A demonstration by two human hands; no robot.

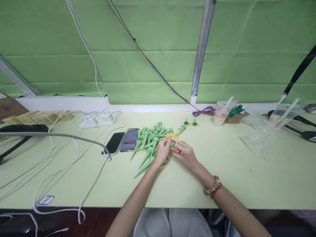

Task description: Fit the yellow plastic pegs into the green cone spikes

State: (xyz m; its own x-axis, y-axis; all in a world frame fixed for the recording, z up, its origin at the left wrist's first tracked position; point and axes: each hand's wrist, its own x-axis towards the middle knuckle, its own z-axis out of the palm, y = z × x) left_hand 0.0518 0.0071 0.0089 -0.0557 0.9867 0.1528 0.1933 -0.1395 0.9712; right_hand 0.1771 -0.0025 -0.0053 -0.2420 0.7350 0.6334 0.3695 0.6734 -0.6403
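Note:
A heap of green plastic cone spikes lies in the middle of the pale table. Beside it is a small pile of yellow pieces. My left hand rests on the spikes, with its fingers curled in a pinch at the edge of the yellow pile. My right hand is just to its right, fingers curled and touching the yellow pieces. What either hand pinches is too small to make out. Three separate green spikes lie farther back.
A black phone lies left of the spikes. White cables and a power strip cross the left side. A plastic drink cup, a small box and clear plastic bags sit at the right.

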